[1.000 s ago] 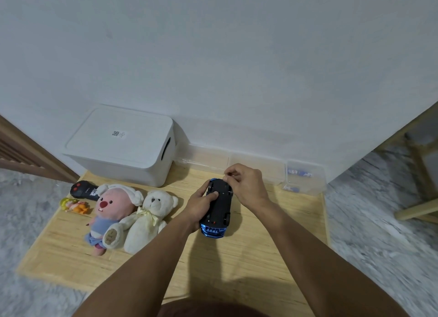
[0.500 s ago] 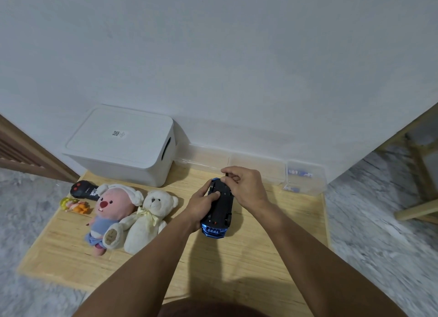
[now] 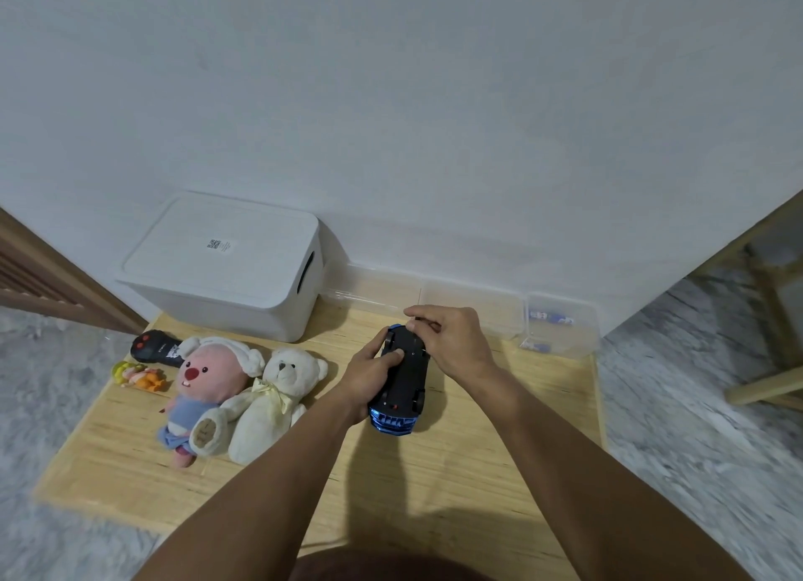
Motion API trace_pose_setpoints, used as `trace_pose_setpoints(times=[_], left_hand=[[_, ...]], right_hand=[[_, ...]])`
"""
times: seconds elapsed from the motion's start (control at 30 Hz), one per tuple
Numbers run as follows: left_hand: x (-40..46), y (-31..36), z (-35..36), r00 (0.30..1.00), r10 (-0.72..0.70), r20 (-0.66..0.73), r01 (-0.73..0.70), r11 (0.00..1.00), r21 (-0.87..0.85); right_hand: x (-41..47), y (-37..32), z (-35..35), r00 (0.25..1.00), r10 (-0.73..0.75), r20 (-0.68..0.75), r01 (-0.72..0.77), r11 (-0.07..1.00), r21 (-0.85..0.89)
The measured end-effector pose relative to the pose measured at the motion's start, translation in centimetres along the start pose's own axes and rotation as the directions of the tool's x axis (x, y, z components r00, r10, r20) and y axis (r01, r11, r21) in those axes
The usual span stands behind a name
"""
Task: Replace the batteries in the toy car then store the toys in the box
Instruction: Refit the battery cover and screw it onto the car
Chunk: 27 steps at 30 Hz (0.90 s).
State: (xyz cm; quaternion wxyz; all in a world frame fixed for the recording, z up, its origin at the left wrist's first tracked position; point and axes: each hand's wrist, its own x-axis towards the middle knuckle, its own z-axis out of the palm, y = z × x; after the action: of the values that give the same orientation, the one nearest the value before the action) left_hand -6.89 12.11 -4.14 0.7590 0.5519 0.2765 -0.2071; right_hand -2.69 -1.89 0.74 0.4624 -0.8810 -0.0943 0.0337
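A blue toy car [image 3: 402,389] lies upside down above the wooden table [image 3: 434,472], its black underside facing up. My left hand [image 3: 369,374] grips the car's left side with the thumb pressing on the underside. My right hand [image 3: 452,341] curls over the far end of the underside, fingertips on it. What the fingertips hold is hidden. A white lidded storage box [image 3: 226,263] stands at the back left against the wall. Blue batteries [image 3: 549,318] lie in a clear container [image 3: 560,326] at the back right.
A pink plush [image 3: 204,389], a white teddy bear [image 3: 269,400], a black remote control [image 3: 152,346] and a small yellow-orange figure [image 3: 139,376] lie on the table's left part. Clear trays [image 3: 469,302] line the wall. A wooden chair frame [image 3: 764,341] stands right.
My right hand has dropped slightly onto the far end of the car's underside, fingers curling lower. The left hand and the car have hardly moved.
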Motion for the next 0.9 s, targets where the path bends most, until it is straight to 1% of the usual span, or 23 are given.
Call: trace_pose_setpoints(times=[0.13, 0.43, 0.63, 0.67, 0.73, 0.8, 0.83, 0.9], left_hand=[[0.03, -0.03, -0.03, 1.000, -0.006, 0.002, 0.006, 1.000, -0.019], [-0.45, 0.12, 0.26, 1.000, -0.004, 0.001, 0.004, 1.000, -0.002], [-0.57, 0.20, 0.12, 1.000, -0.009, -0.001, 0.009, 1.000, 0.017], [-0.63, 0.26, 0.12, 1.000, -0.007, -0.004, 0.007, 1.000, 0.016], [-0.78, 0.48, 0.17, 1.000, -0.008, -0.015, 0.009, 1.000, 0.020], [-0.78, 0.69, 0.02, 1.000, -0.012, -0.024, 0.013, 0.999, 0.044], [-0.75, 0.75, -0.12, 1.000, -0.013, -0.016, 0.014, 0.998, 0.057], [-0.60, 0.76, -0.22, 0.999, -0.035, -0.022, 0.036, 0.998, 0.046]], right_hand=[[0.10, 0.06, -0.10, 0.999, 0.012, 0.043, -0.012, 1.000, -0.007], [0.24, 0.13, 0.09, 0.999, 0.042, -0.008, -0.042, 0.999, 0.031], [0.21, 0.26, 0.15, 0.999, 0.049, 0.007, -0.049, 0.998, 0.032], [0.16, 0.21, 0.13, 0.999, 0.038, -0.003, -0.037, 0.999, 0.025], [0.06, 0.01, 0.02, 0.997, 0.021, -0.071, -0.019, 0.999, 0.031], [0.08, -0.21, -0.18, 0.988, 0.048, -0.144, -0.039, 0.997, 0.066], [0.10, -0.27, -0.28, 0.987, 0.076, -0.144, -0.065, 0.995, 0.077], [0.09, -0.22, -0.35, 0.990, 0.135, -0.050, -0.134, 0.991, 0.025]])
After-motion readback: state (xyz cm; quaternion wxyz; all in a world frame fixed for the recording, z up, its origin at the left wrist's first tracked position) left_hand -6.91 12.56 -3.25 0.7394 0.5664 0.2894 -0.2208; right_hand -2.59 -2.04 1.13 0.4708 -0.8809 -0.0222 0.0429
